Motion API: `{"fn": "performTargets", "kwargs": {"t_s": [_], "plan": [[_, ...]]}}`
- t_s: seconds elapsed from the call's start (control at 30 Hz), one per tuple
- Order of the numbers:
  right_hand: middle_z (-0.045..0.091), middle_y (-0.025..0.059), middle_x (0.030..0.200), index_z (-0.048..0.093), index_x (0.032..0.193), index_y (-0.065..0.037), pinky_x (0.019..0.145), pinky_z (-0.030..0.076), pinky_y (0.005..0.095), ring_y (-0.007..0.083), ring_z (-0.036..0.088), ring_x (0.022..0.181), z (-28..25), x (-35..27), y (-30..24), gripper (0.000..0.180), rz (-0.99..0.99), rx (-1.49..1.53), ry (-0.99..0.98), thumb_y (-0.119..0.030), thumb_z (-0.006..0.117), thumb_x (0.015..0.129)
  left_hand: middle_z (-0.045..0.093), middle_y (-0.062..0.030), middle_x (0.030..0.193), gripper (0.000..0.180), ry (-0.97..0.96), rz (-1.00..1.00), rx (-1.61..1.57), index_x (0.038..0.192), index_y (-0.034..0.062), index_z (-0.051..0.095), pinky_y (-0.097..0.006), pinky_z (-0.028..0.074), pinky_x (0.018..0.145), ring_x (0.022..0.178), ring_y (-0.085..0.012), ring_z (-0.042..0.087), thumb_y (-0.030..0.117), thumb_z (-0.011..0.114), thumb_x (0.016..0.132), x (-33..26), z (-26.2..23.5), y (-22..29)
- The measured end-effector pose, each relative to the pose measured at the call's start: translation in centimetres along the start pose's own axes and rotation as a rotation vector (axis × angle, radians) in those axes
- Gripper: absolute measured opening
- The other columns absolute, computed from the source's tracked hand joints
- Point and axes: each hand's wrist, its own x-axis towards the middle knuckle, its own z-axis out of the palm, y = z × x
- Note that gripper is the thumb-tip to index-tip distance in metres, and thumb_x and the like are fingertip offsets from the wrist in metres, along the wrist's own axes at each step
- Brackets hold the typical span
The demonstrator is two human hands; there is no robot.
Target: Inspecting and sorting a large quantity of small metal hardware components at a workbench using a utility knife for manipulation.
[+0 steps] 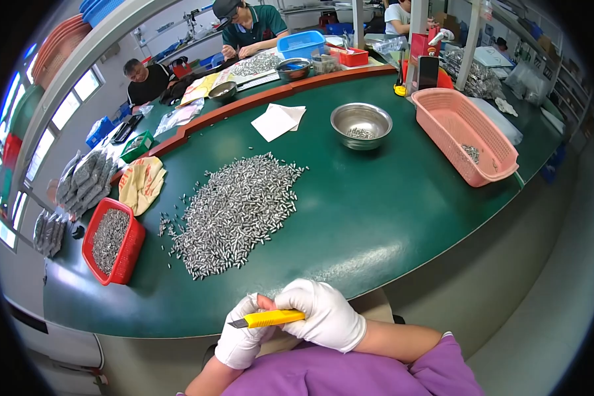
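My right hand (pixel 325 315), in a white glove, grips a yellow snap-off utility knife (pixel 270 318) near the table's front edge. Its dark blade points left and is out of the handle. Close against it is my left hand (pixel 241 333), also in a white glove, with a bare fingertip showing past the fabric. The left fingers are curled inward, and what they hold, if anything, is hidden. Beyond my hands, a big heap of small silvery metal pins (pixel 241 211) lies loose on the green tabletop (pixel 350 218).
Left of the heap stands a red basket (pixel 133 244) of small metal parts, beside a cream cloth (pixel 142 183). Farther back are white paper (pixel 274 123), a steel bowl (pixel 362 122) and a pink basket (pixel 442 138). Two people work beyond the table's red-brown rim (pixel 264 94); another is farther back.
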Motion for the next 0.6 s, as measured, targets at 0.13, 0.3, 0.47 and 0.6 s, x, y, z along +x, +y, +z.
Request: {"fn": "performTargets", "kwargs": {"t_s": [0.13,0.3,0.47,0.6], "plan": [[0.062,0.0077,0.086,0.063,0.091,-0.011,0.067,0.05,0.035,0.0289,0.063,0.078,0.0,-0.1,0.6,0.026,-0.008,0.011,0.04,-0.005,0.077,0.07,0.062,-0.0025,0.085,0.029,-0.058,-0.037,-0.128,0.103,0.0093,0.054,-0.018,0.027,0.051,0.056,-0.0028,0.038,0.025,0.072,0.087,0.4,0.0,-0.1],[0.062,0.0084,0.087,0.063,0.092,-0.011,0.066,0.05,0.0352,0.0293,0.063,0.077,-0.3,1.1,-0.1,0.026,-0.079,0.011,0.077,-0.005,0.076,0.071,0.061,-0.0056,0.087,0.022,-0.149,-0.041,-0.318,0.104,0.0107,0.053,-0.02,0.023,0.046,0.048,-0.0045,0.032,0.018,0.068,0.089,1.2,-0.3,0.5],[0.063,0.0098,0.085,0.064,0.093,-0.01,0.067,0.051,0.0372,0.0304,0.063,0.076,-1.1,5.3,0.7,0.024,-0.269,-0.238,0.141,-0.01,0.074,0.072,0.038,0.0082,0.062,0.019,-0.153,-0.171,-0.445,0.101,0.018,0.053,-0.021,0.022,0.043,0.042,-0.0039,0.024,0.02,0.068,0.089,4.0,-0.7,3.5],[0.064,0.0108,0.082,0.066,0.091,-0.009,0.066,0.052,0.0362,0.03,0.064,0.074,-1.4,8.7,0.7,0.021,-0.181,-0.219,0.131,-0.019,0.077,0.076,0.033,0.0096,0.059,0.025,-0.259,-0.09,-0.47,0.096,0.0139,0.059,-0.022,0.021,0.045,0.045,-0.0042,0.024,0.035,0.069,0.088,6.5,-2.5,4.8]]}}
